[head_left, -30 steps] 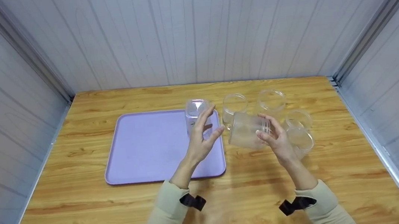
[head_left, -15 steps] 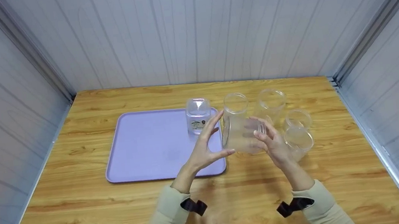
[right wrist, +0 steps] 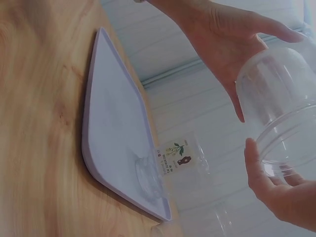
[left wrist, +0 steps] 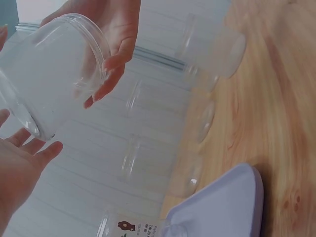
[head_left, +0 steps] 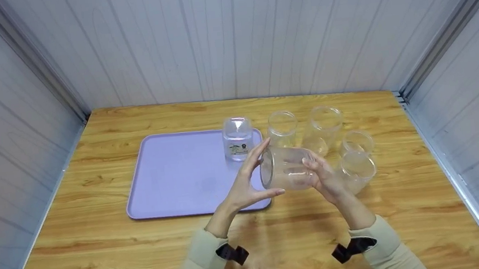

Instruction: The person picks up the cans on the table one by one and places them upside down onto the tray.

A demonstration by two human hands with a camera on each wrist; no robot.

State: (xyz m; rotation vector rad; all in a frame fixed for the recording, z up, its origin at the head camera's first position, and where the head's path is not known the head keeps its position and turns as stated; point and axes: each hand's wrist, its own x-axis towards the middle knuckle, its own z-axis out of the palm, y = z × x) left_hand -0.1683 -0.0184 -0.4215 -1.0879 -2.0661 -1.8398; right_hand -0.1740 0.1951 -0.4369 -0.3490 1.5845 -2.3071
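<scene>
My right hand (head_left: 323, 175) grips a clear plastic jar (head_left: 286, 168) in the air above the table, tipped on its side with its wide end to the left. My left hand (head_left: 251, 178) is spread with straight fingers and thumb at that end, over the right edge of the purple tray (head_left: 181, 177). In the left wrist view the jar (left wrist: 49, 74) hangs just above the left hand's fingertips (left wrist: 29, 153), with the right hand (left wrist: 111, 44) curled round it. In the right wrist view the jar (right wrist: 281, 98) sits between the left palm (right wrist: 222, 44) and the right hand's fingers (right wrist: 276, 192).
A labelled clear jar (head_left: 238, 139) stands upside down at the tray's far right corner. Several more clear jars stand on the wooden table to the right: two tall ones (head_left: 282, 125) (head_left: 326, 124) and two shorter ones (head_left: 357, 141) (head_left: 357, 168). Grey walls enclose the table.
The right hand has carried the jar left and lower, turning it onto its side. The left hand has dropped from near the labelled jar to the held jar's left end.
</scene>
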